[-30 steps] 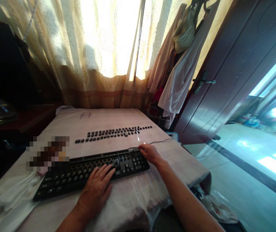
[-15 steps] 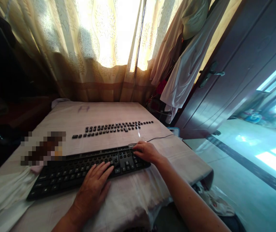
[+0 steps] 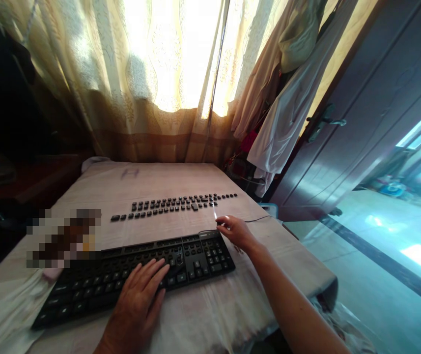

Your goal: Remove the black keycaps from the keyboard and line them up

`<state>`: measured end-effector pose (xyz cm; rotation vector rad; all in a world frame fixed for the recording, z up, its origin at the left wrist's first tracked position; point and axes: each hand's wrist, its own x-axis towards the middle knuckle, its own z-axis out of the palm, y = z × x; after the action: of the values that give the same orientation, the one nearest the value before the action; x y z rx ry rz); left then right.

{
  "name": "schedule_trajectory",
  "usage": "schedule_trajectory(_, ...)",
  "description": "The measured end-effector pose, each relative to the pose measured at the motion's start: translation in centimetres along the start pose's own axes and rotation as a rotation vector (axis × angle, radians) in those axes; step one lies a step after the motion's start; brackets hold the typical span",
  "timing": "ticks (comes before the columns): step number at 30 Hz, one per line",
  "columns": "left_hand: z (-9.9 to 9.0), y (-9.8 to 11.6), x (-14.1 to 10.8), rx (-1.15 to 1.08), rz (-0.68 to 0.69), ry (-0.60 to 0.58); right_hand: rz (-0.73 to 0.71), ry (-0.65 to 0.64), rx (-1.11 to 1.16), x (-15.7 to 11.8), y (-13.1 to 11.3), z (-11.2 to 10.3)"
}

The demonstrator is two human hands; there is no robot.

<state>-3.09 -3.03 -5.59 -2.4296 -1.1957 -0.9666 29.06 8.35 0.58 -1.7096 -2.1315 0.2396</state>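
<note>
A black computer keyboard (image 3: pixel 96 295) lies at a slant on the cloth-covered table, with keycaps gone from part of its upper rows. My left hand (image 3: pixel 140 290) rests flat on its lower edge, fingers stretched out. Just above the keyboard's right back corner is my right hand (image 3: pixel 236 232), thumb and fingers pinched together. A small dark bit shows at those fingertips, too small to name. Loose black keycaps (image 3: pixel 173 201) stand in rows beyond the keyboard. A thin bright streak (image 3: pixel 215 212) runs from the keycaps toward my right fingertips; whether it is held is unclear.
The keyboard's cable (image 3: pixel 258 219) trails to the table's right edge. A blurred-out patch (image 3: pixel 66 238) and white cloth (image 3: pixel 9 300) are at the left. Curtains (image 3: pixel 140 118) hang behind the table (image 3: pixel 166 172). Clothes (image 3: pixel 269 132) and an open door (image 3: pixel 343 123) stand on the right.
My right hand has lifted off the keyboard's number pad and moved slightly to the right, beyond its back corner. My left hand stays flat on the keyboard. The view has shifted a little.
</note>
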Motion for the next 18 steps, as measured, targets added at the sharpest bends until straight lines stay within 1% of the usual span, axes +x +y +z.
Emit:
schedule_trajectory(3, 0.0, -0.9, 0.0, 0.03, -0.01, 0.044, 0.088, 0.06, -0.005, 1.6, 2.6, 0.1)
schedule_trajectory(7, 0.3, -1.9, -0.3, 0.051, 0.016, 0.056, 0.143, 0.067, -0.031, 3.0, 5.2, 0.7)
schedule_trajectory(12, 0.5, -2.5, -0.6, 0.077, 0.043, 0.024, 0.128, 0.025, -0.029, 3.4, 6.8, 1.6)
schedule_trajectory(18, 1.2, -3.3, -1.1, 0.061, 0.042, 0.017, 0.136, -0.024, -0.001, 3.5, 8.1, 1.5)
